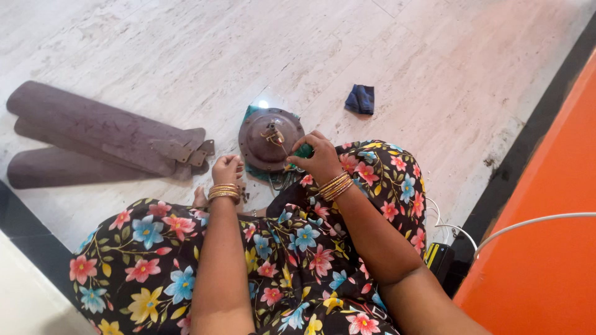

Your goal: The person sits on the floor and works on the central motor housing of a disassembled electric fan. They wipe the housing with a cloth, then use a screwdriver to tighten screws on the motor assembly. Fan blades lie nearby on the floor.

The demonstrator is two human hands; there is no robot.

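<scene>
Ceiling-fan motor housing (270, 139) is mid-wipe: right hand (320, 158) pinches a green cloth (303, 150) on it, left hand (226, 169) curled alongside, rim probably needing attention next.

Fan motor (270, 139) on the floor (186, 49), just before the knees; fan blades (93, 139) stacked to its left (overlapping one another); folded cloth (360, 99) behind and to the right, well apart; cable (528, 223) at far right, beside the wall.

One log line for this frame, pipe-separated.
left hand: beside fan motor, grip unclear | right hand: pinching green cloth at motor edge | fan blades: stacked on floor | blue cloth: apart
</scene>
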